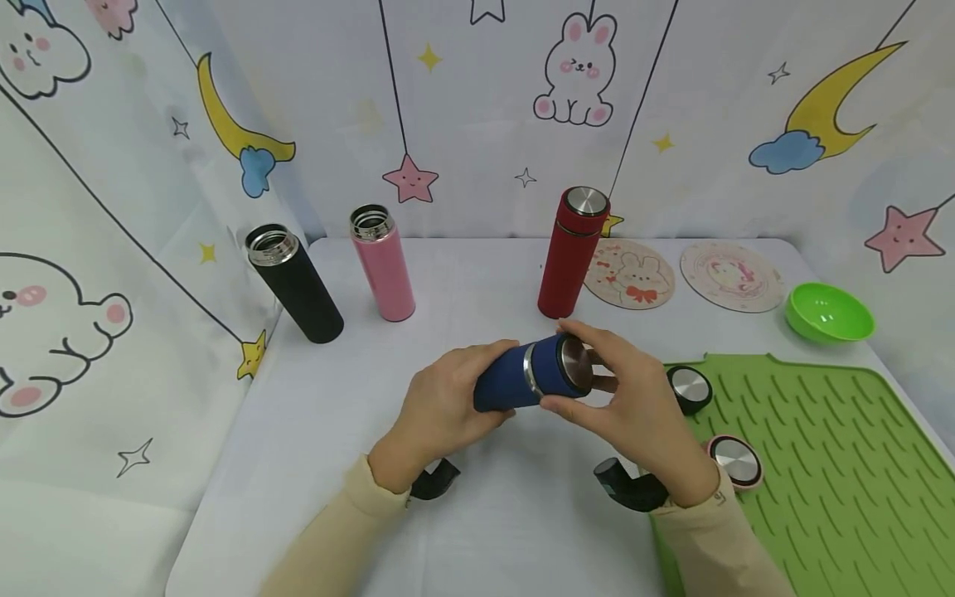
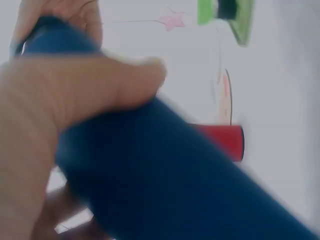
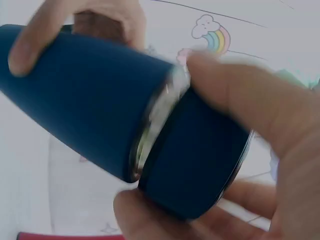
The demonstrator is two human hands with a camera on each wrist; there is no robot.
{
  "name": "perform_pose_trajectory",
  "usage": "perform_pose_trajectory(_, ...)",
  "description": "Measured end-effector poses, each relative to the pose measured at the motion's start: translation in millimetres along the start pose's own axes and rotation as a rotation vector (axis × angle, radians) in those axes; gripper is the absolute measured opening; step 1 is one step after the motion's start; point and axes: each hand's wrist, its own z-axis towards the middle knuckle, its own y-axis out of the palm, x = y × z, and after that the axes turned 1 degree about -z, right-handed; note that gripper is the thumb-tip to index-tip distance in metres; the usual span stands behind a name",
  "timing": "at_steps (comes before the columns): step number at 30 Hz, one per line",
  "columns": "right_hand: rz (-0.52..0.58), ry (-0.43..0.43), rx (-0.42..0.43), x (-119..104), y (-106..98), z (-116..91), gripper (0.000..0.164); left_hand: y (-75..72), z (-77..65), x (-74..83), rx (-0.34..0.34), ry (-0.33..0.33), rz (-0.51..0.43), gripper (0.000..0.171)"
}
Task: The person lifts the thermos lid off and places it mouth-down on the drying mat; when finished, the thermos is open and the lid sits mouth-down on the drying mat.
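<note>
The left hand grips the blue vacuum flask while the right hand grasps its steel-topped lid, long axis pointing lid-first between two and three o'clock.

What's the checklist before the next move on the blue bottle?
1. Left hand grips blue bottle: ok.
2. Right hand holds blue lid: ok.
3. Blue bottle upright: not ok, held tilted.
4. Blue lid free of its threads: cannot tell; silver band shows between lid and body.
5. Black lid and pink-rimmed lid on green mat: ok.
</note>
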Motion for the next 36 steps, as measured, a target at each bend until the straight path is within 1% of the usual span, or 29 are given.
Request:
perform_pose_trajectory(2, 0.004, 0.099, 0.02, 0, 2, 1, 0.081, 2.7, 0.0, 4.7, 0.081, -0.002, 0.125, 0.082)
perform_pose_trajectory(4, 0.012, 0.185, 0.025, 0, 3, 2, 0.077, 5.0, 0.4, 9.2, 0.147, 0.009, 0.236, 0.08)
perform_pose_trajectory(6, 0.012, 0.253, 0.02, -1, 4, 2, 0.073, 7.1, 0.6, 13.0, 0.19, 0.029, 0.31, 0.078)
perform_pose_trajectory(7, 0.01, 0.278, 0.017, -1, 4, 2, 0.071, 8.2, 0.6, 14.5, 0.205, 0.038, 0.333, 0.077)
perform_pose_trajectory(9, 0.002, 0.32, 0.012, -1, 4, 2, 0.068, 10.4, 0.1, 16.9, 0.218, 0.05, 0.363, 0.077)
perform_pose_trajectory(11, -0.004, 0.348, 0.006, -1, 3, 2, 0.066, 12.3, -0.8, 18.5, 0.218, 0.05, 0.373, 0.078)
perform_pose_trajectory(16, -0.006, 0.369, -0.008, 0, 3, 2, 0.064, 14.1, -2.5, 19.1, 0.199, 0.037, 0.355, 0.079)
perform_pose_trajectory(18, 0.002, 0.359, -0.011, -1, 2, 1, 0.064, 13.3, -2.5, 18.5, 0.19, 0.034, 0.327, 0.078)
perform_pose_trajectory(20, 0.007, 0.327, -0.012, 0, 2, 1, 0.063, 11.8, -2.5, 17.9, 0.173, 0.029, 0.29, 0.078)
perform_pose_trajectory(23, 0.009, 0.246, -0.011, 2, 2, 0, 0.063, 8.7, -2.8, 16.9, 0.138, 0.017, 0.22, 0.079)
perform_pose_trajectory(27, 0.014, 0.123, -0.013, 4, -1, -2, 0.067, 3.0, -3.9, 15.1, 0.074, 0.005, 0.136, 0.081)
perform_pose_trajectory(31, 0.034, 0.029, -0.033, 4, -4, -4, 0.071, -4.4, -4.0, 13.5, -0.007, 0.004, 0.058, 0.08)
perform_pose_trajectory(36, 0.048, -0.062, -0.075, 2, -9, -9, 0.076, -13.0, -2.6, 13.2, -0.142, 0.003, -0.039, 0.08)
